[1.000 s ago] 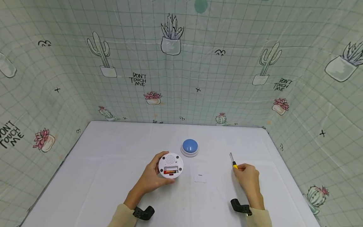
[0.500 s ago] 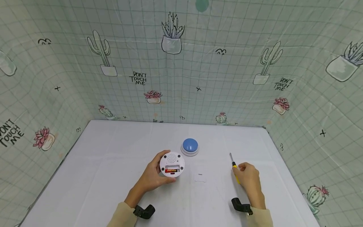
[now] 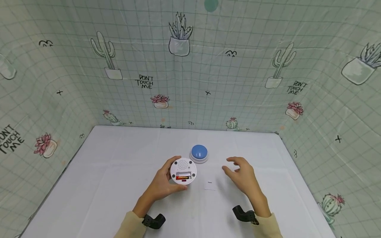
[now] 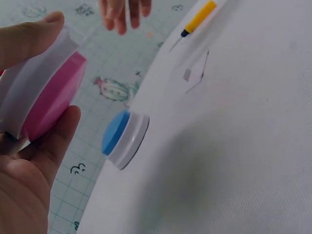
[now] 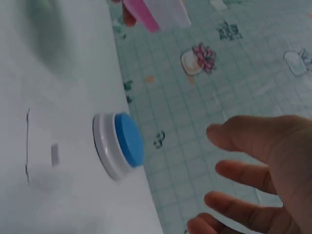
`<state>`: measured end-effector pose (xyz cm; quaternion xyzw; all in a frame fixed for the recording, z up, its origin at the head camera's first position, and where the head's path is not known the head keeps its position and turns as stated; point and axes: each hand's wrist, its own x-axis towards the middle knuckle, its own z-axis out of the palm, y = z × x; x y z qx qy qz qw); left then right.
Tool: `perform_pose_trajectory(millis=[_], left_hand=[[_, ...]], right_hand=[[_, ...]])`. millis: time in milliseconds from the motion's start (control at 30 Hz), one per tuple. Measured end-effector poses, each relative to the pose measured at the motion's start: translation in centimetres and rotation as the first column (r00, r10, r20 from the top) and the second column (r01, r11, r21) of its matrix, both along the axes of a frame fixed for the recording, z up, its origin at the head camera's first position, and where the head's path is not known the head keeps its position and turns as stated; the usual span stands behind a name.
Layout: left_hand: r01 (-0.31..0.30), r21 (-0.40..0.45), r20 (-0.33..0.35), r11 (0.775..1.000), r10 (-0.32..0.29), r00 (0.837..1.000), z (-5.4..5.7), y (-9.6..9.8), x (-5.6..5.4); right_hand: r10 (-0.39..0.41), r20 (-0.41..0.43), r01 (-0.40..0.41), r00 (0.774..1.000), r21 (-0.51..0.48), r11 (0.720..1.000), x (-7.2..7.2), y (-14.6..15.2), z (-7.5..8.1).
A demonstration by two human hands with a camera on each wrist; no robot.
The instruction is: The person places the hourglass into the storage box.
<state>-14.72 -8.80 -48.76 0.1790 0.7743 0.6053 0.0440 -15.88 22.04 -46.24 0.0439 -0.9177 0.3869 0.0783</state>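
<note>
My left hand (image 3: 162, 183) grips a round white push-button device (image 3: 183, 164) by its rim, underside up. Its battery compartment lies uncovered, with a red-and-black battery (image 3: 182, 178) in one slot. The left wrist view shows the pink button top (image 4: 56, 95) facing away from the palm. My right hand (image 3: 243, 175) is in the air to the right, thumb and fingers apart and holding nothing. A yellow-handled screwdriver (image 4: 199, 19) lies on the table; in the head view the right hand and forearm hide it.
A second push-button device, with a blue top (image 3: 199, 151), stands upright on the white table (image 3: 125, 155) behind the left hand. A small white battery cover (image 3: 210, 186) lies between the hands. A patterned cloth (image 3: 208, 72) hangs behind.
My right hand has let go of the screwdriver and moved left, its fingers spreading. The left hand has shifted slightly right and up with the white device.
</note>
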Motion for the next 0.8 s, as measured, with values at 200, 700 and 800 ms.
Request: perform_pose_trajectory(millis=[200, 700, 800], left_hand=[[0.016, -0.009, -0.022, 1.0, -0.016, 1.0, 0.2, 0.6, -0.1], [0.058, 0.013, -0.072, 0.998, -0.056, 0.996, 0.2, 1.0, -0.2], [0.063, 0.011, -0.075, 0.998, -0.062, 0.995, 0.2, 1.0, -0.1]], right_hand=[[0.253, -0.13, -0.265, 0.959, -0.088, 0.96, 0.3, -4.1, 0.2], [0.445, -0.148, -0.467, 0.883, -0.188, 0.864, 0.7, -8.3, -0.8], [0.446, -0.148, -0.468, 0.883, -0.186, 0.864, 0.8, -8.4, -0.9]])
